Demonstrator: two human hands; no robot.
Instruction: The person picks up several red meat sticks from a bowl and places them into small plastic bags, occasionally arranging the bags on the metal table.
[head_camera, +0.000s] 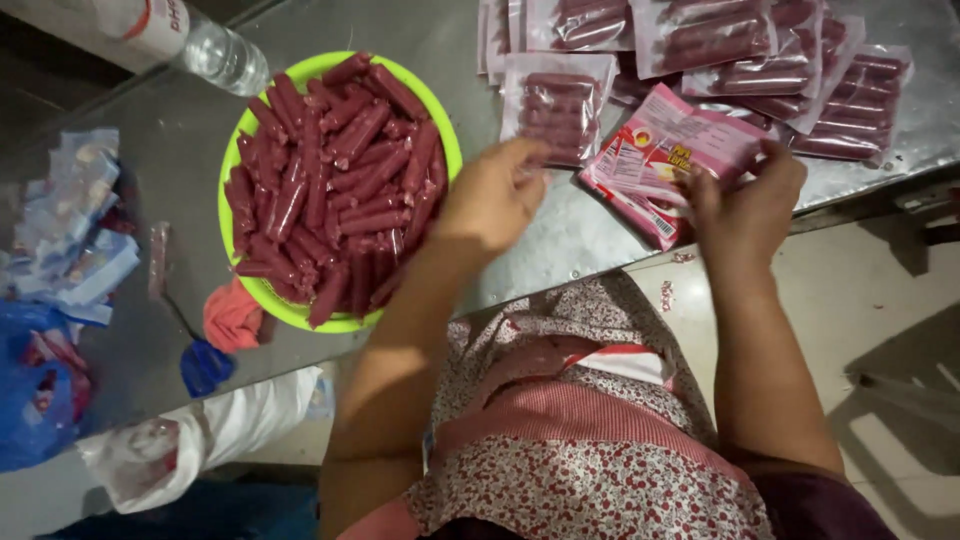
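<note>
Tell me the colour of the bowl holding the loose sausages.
Bright lime green: the bowl shows best in the head view, its rim ringing the red sausages.

The left hand (492, 195) is motion-blurred, so its grip cannot be told. The right hand (745, 205) covers part of the pink printed packs (655, 160). The water bottle (185, 40) and the far filled packs (720, 40) are cut by the top edge.

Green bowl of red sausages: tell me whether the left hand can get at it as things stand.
Probably yes. The left hand hovers just beside the green bowl, near the heaped sausages, with nothing between them. It looks empty, though its fingers are blurred. The right hand is on the pink packets.
</note>
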